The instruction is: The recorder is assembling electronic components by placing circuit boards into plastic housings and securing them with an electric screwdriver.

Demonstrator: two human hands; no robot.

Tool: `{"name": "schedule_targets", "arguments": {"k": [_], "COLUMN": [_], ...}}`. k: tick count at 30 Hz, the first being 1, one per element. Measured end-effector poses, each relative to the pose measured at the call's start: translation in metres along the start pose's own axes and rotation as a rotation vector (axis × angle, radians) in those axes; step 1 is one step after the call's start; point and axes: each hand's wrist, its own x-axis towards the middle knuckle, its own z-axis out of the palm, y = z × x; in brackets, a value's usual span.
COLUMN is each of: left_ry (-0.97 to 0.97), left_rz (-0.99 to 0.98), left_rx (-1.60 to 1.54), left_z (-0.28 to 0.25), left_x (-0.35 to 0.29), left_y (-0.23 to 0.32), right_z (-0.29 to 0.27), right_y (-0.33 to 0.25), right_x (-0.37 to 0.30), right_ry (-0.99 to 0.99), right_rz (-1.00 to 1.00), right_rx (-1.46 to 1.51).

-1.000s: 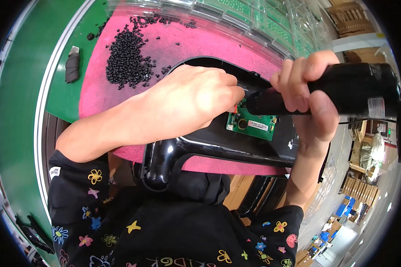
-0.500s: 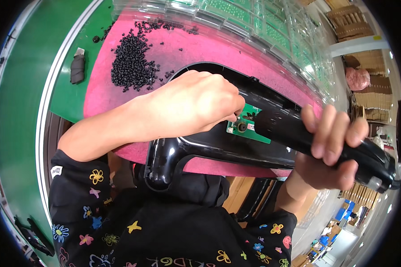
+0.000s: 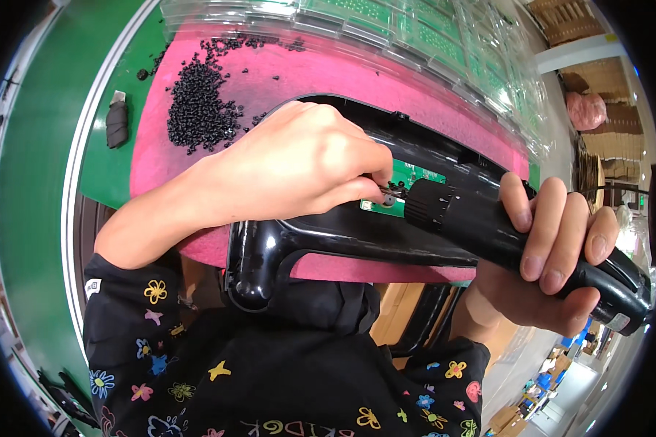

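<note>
My right hand (image 3: 543, 251) is wrapped around a black electric screwdriver (image 3: 481, 222), its ribbed collar pointing left over a small green circuit board (image 3: 418, 175). The board lies inside a glossy black plastic housing (image 3: 342, 237) with a rounded arm at its near left. Thumb and fingers of my left hand (image 3: 313, 160) are pinched at the board's left part, close to the screwdriver's tip. What they pinch is mostly hidden. A few tiny black screws (image 3: 397, 186) show between the fingertips and the collar.
A pile of small black screws (image 3: 200, 105) lies on the pink mat (image 3: 284, 95), left of the housing. Clear plastic trays (image 3: 386, 40) stand along the far side. A dark wrapped tool (image 3: 116, 122) rests on the green table at the left. Cardboard stacks (image 3: 612, 146) stand beyond, at right.
The screwdriver's collar has come clearer and sits slightly left and lower. My left hand has shifted a little left and remains pinched. The whole scene has slid slightly left.
</note>
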Motion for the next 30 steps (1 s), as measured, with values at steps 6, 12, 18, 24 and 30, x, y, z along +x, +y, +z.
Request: {"name": "schedule_targets", "arguments": {"k": [6,12,18,24,30], "left_ry": [-0.018,0.060,0.052,0.092,0.174], "left_rz": [-0.125,-0.129,-0.159,-0.106,-0.133], "left_rx": [-0.092,0.026,0.028,0.043,0.058], "left_z": [0.000,0.002,0.004,0.003,0.003], "left_x": [0.003,0.001,0.001,0.002,0.000], "left_y": [0.006,0.007,0.010,0.010,0.013], "right_z": [-0.001,0.001,0.006,0.013,0.010], "right_y": [-0.012,0.005,0.009,0.014,0.017], "right_x": [0.002,-0.002,0.008,0.014,0.016], "right_ry": [-0.093,-0.018,-0.062,-0.032,-0.238], "right_rz": [0.217,0.245,0.336,0.379,0.400], "right_rx": [-0.136,-0.195,-0.233,-0.224,-0.229]}}
